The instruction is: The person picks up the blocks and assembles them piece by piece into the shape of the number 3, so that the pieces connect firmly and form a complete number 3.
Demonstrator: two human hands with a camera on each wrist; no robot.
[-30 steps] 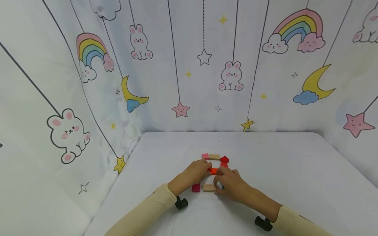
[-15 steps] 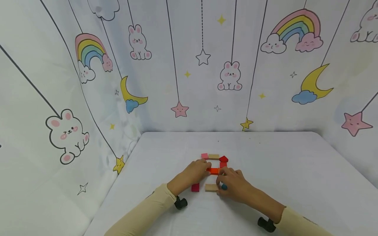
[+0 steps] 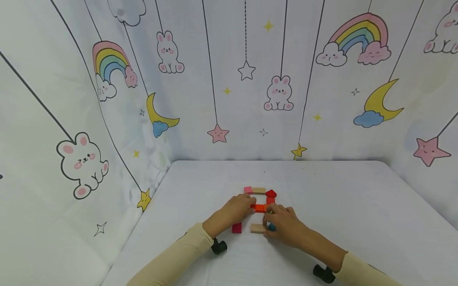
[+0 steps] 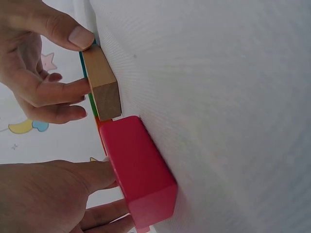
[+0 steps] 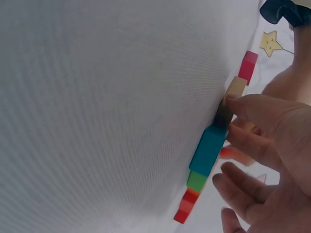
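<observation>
My right hand [image 3: 284, 225] pinches a plain wooden block [image 3: 257, 228] between thumb and index finger; in the right wrist view, the thumb lies on the near face of the wooden block [image 5: 236, 86]. A teal block [image 5: 208, 149] sits at its right end, followed by a green block [image 5: 197, 180]. My left hand [image 3: 239, 209] rests at the left of the layout, fingertips at the left end of an orange-red block [image 3: 259, 208]. Whether those fingers grip anything is hidden. A crimson block [image 4: 138, 162] stands in front of the left hand in the left wrist view.
Behind the hands lie a pink block [image 3: 248, 190], another wooden block [image 3: 259, 191], a red pointed block [image 3: 271, 193] and a red block [image 3: 270, 201]. A white cloth covers the table [image 3: 340, 206]. A printed curtain [image 3: 193, 79] hangs behind. Dark wrist cameras [image 3: 219, 247] sit below both wrists.
My right hand has slid slightly right with the near wooden block, widening the gap between that block and the crimson one. The left hand has stayed in place.
</observation>
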